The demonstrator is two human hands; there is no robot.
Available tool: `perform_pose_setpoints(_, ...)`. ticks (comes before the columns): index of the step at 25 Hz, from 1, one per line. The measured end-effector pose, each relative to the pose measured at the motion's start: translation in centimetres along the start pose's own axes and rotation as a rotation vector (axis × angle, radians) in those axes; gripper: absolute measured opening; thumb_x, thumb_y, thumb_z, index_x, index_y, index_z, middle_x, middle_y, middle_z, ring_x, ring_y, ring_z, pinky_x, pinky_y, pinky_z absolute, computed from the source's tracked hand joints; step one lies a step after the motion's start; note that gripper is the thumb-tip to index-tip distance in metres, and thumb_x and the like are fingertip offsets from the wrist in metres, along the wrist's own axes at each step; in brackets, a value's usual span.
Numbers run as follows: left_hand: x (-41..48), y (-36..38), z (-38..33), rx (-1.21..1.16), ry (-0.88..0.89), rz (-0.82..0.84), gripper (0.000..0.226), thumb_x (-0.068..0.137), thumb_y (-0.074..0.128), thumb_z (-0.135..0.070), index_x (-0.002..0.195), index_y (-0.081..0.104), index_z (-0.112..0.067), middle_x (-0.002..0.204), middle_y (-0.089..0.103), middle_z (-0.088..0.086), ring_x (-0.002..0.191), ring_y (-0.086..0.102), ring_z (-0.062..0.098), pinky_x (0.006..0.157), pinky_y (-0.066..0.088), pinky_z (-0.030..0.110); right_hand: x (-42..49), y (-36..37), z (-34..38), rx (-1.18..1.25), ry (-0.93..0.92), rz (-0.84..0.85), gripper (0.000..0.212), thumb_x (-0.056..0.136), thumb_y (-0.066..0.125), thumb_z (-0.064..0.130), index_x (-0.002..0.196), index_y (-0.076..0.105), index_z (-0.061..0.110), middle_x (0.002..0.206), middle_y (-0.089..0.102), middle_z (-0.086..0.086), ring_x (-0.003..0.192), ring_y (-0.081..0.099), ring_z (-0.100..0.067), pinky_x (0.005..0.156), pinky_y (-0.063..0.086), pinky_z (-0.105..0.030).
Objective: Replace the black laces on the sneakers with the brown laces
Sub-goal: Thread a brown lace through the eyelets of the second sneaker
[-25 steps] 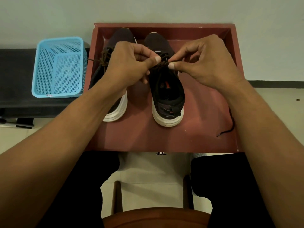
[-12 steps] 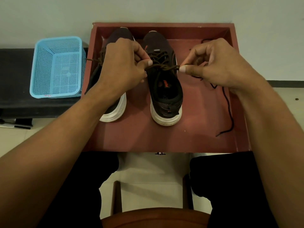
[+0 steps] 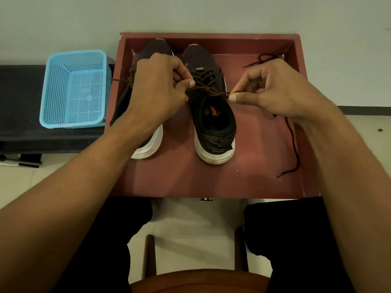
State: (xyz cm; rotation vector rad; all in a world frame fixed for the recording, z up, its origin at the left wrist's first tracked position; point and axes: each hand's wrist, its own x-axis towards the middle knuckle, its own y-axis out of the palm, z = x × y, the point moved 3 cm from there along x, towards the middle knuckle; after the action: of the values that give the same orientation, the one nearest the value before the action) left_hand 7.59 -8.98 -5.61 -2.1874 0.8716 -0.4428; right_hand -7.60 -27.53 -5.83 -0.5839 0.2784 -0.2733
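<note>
Two dark sneakers with white soles stand side by side in a red tray [image 3: 264, 187]. The right sneaker [image 3: 213, 123] carries a brown lace [image 3: 208, 90] across its eyelets. My left hand [image 3: 157, 92] pinches one end of that lace at the shoe's left side. My right hand [image 3: 273, 92] pinches the other end at the shoe's right side, and the lace runs taut between them. The left sneaker [image 3: 148, 142] is mostly hidden under my left hand; a brown lace end [image 3: 120, 80] sticks out to its left. A loose black lace [image 3: 293, 142] lies along the tray's right side.
A light blue plastic basket [image 3: 75, 89] sits on a black bench [image 3: 19, 106] left of the tray. The tray stands against a pale wall. My knees and a brown chair seat [image 3: 198, 281] lie below the tray's front edge.
My hands have drawn apart, the right one moving right and the left staying by the shoe, pulling the brown lace tight across the right sneaker. More of the black lace shows.
</note>
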Motion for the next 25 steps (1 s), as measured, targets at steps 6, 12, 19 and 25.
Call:
perform_pose_setpoints(6,-0.8,0.0,0.2,-0.087,-0.031,0.011,0.016,0.099,0.071,-0.033,0.101,0.073,-0.017,0.08,0.076,-0.002,0.067,0.075,0.003,0.071,0.065,0.033,0.2,1.4,0.2,0.095,0.058,-0.042,0.029,0.079,0.091,0.036,0.099,0.079,0.02,0.088,0.078,0.005,0.076,0.077,-0.019,0.071,0.066,-0.034)
perform_pose_setpoints(12,-2.0,0.1,-0.7,0.111,-0.025,0.11,0.052,0.081,0.079,-0.062,0.121,0.07,-0.03,0.098,0.077,-0.006,0.081,0.073,0.008,0.085,0.062,0.037,-0.1,1.9,-0.1,0.015,0.154,0.02,0.045,0.079,0.091,0.035,0.121,0.075,0.033,0.11,0.073,0.011,0.078,0.078,-0.012,0.068,0.062,-0.019)
perform_pose_setpoints(19,-2.1,0.4,-1.0,0.237,-0.011,0.096,0.059,0.08,0.085,-0.042,0.133,0.066,-0.025,0.108,0.075,-0.003,0.093,0.072,0.018,0.093,0.06,0.041,0.2,3.1,0.4,0.134,0.221,-0.019,0.051,0.077,0.093,0.018,0.124,0.075,0.024,0.109,0.076,0.001,0.074,0.08,-0.02,0.07,0.067,-0.037)
perform_pose_setpoints(25,-1.8,-0.2,-1.2,0.467,0.076,0.038,0.053,0.09,0.076,-0.026,0.139,0.058,-0.013,0.129,0.064,0.009,0.117,0.063,0.029,0.1,0.053,0.042,1.2,4.9,1.0,0.065,0.197,-0.062,0.051,0.075,0.094,0.032,0.122,0.076,0.034,0.107,0.076,0.007,0.079,0.079,-0.011,0.083,0.065,-0.04)
